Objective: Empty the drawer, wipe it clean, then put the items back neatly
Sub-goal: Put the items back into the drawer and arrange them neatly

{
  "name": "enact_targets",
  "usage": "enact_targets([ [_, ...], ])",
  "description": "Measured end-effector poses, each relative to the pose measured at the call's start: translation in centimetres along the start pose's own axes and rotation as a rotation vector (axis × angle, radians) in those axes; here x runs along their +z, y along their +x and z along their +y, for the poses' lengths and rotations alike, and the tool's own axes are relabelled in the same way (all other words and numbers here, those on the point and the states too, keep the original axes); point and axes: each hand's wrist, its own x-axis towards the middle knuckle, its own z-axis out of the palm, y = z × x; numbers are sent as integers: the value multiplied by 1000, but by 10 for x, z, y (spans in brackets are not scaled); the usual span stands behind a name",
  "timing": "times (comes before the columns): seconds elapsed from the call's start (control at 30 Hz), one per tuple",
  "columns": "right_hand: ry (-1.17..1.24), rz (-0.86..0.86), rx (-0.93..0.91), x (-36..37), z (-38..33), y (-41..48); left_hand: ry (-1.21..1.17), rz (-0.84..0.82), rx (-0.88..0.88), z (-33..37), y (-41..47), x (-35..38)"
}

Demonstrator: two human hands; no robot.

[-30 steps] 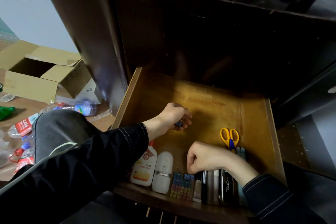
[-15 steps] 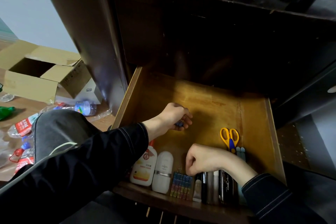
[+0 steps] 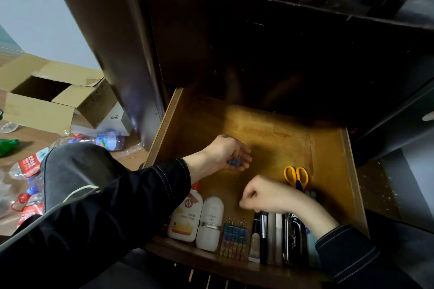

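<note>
Left grip (image 3: 229,155) loosely cupping blue clips (image 3: 234,162)

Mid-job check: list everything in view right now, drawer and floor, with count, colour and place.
open wooden drawer: one, yellow-brown, pulled out of dark cabinet
white plastic glue bottle with orange label: one, drawer front left
white capsule-shaped container with silver band: one, right of the bottle
row of small binder clips: blue, pink, yellow, front centre; count unclear
pens and slim tubes: several, black, white, grey, front right
yellow-handled scissors: one, behind the pens
open cardboard box: one, brown, floor left
plastic bottles: several, clear, floor left
loose blue clips: few, in left hand
left hand: holds the blue clips
right hand: fingers curled; contents hidden
</note>
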Motion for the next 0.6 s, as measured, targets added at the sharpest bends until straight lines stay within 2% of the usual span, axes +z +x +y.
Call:
enact_targets([
  [0.17,39,596,79,-23,6,-7,-46,-74,-32,0,-1,-2],
  [0.23,138,730,22,-26,4,-8,-21,-144,-27,0,-3,0],
  [0.3,211,754,-24,-27,2,-8,33,-205,3,0,-5,4],
  [0.43,128,653,-39,-22,0,-7,139,-221,100,2,-11,9],
  [0.6,115,669,-65,-23,2,-5,311,-225,217,3,-18,11],
])
